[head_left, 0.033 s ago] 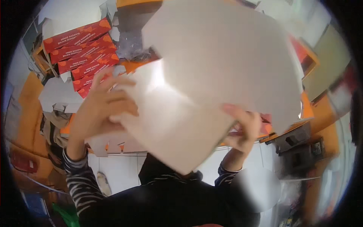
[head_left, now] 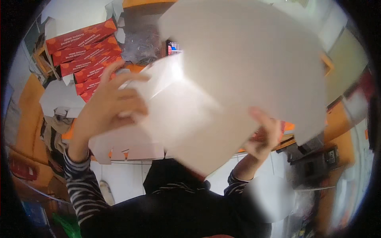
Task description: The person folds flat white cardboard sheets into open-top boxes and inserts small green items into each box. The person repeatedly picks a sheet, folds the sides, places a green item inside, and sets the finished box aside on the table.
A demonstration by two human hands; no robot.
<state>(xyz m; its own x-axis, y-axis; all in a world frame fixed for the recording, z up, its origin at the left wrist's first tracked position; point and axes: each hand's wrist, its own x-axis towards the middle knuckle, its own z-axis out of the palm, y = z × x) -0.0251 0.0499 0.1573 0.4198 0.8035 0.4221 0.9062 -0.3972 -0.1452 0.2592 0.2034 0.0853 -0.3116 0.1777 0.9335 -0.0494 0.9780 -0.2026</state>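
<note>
Right hand pinching white paperboard box by right edge; left hand spreading half-curled fingers near left edge, contact unclear. Box spanning near centre to far right. Red cartons overlapping, far left.

A packing workshop, by the look of stacked red boxes and white cardboard

Grips a partly folded white carton by its right side with the right hand; curls the left hand at the carton's left edge, near red boxes; wears striped sleeves.
</note>
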